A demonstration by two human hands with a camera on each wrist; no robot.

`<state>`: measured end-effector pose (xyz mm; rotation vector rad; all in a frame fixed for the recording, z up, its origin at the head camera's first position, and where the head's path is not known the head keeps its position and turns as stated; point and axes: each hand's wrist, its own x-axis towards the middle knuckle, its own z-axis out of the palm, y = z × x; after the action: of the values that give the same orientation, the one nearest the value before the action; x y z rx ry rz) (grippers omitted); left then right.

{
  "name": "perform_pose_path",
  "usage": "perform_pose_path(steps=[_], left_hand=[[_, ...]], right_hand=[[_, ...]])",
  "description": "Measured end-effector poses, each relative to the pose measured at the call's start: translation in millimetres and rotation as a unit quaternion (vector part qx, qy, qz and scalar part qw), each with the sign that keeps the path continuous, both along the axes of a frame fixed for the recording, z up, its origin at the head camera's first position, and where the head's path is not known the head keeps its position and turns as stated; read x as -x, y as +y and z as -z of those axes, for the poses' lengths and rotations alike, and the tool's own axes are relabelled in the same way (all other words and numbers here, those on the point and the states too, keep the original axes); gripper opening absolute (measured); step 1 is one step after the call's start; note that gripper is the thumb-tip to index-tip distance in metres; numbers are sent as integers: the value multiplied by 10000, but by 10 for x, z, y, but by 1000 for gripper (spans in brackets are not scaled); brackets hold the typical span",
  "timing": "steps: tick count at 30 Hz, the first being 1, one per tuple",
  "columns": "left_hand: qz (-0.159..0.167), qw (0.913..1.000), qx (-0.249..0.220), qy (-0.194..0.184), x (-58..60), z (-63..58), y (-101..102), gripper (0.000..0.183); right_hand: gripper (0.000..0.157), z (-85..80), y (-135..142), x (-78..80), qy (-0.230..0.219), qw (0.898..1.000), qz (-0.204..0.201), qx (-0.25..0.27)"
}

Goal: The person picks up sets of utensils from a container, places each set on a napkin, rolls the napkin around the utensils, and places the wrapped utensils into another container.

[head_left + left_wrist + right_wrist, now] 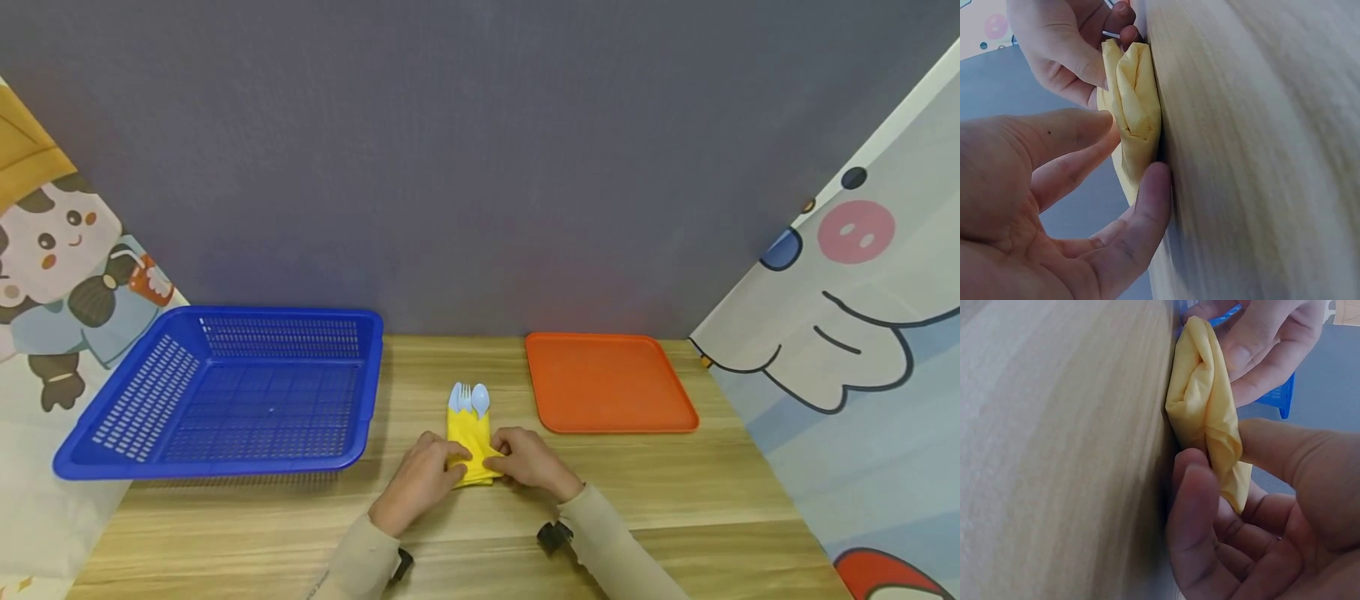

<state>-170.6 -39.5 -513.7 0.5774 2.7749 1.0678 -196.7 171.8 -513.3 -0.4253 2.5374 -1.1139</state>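
A yellow cloth napkin (469,429) lies folded on the wooden table, wrapped around a light blue knife (454,397), fork (466,398) and spoon (481,399). Only their upper ends stick out of its far end; the handles are hidden. My left hand (423,477) pinches the napkin's left side, thumb on top and a fingertip low at the edge, as the left wrist view shows. On the opposite side, my right hand (531,461) pinches a flap of the cloth between thumb and fingers. Folded layers of the napkin (1200,394) show at its near end in the right wrist view.
To the left stands a blue plastic basket (367,392) with slotted walls. An orange-red tray (611,383) lies at the back right of the table. A grey panel (480,167) rises behind, and printed cartoon sheets flank both sides.
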Motion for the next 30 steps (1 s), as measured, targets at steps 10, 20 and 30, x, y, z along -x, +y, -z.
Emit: perform_pose_path(steps=[10,20,30], left_hand=[[-146,9996,-230,-9,3,33,9,20],[-527,9974,-308,-379,27,21,29,64],[-504,9707,-1715,-1606,103,95,30,47]], right_hand=[[26,-12,3,3,-47,10000,60,-46],[26,-1,22,-8,-89,9998,114,120],[20,21,56,9,-370,9985,224,327]])
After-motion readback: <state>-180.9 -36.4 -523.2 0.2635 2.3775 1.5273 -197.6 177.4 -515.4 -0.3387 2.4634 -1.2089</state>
